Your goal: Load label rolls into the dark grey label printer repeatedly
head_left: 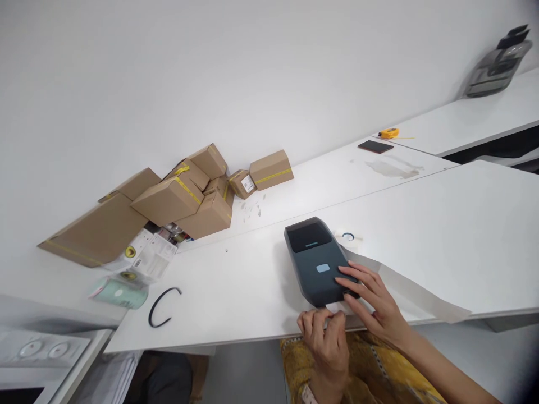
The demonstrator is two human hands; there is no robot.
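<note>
A dark teal label printer (309, 275) lies on the white table near its front edge, a pale blue button on its top. My right hand (374, 297) rests on the printer's lower right corner, fingers stretched out and apart. Just in front of the printer, my left hand (324, 334) is closed, pinching a white paper strip (334, 307) at the printer's near end. Its fingertips partly hide the strip. A long white paper band (404, 280) runs from behind the printer to the right, passing beyond my right hand.
Several cardboard boxes (168, 199) are piled against the wall at left. Nearby lie a mint-green pouch (120, 293) and a black headband (158, 307). A phone (375, 146), yellow tape measure (388, 133) and clear water bottle (497, 67) are toward the back right.
</note>
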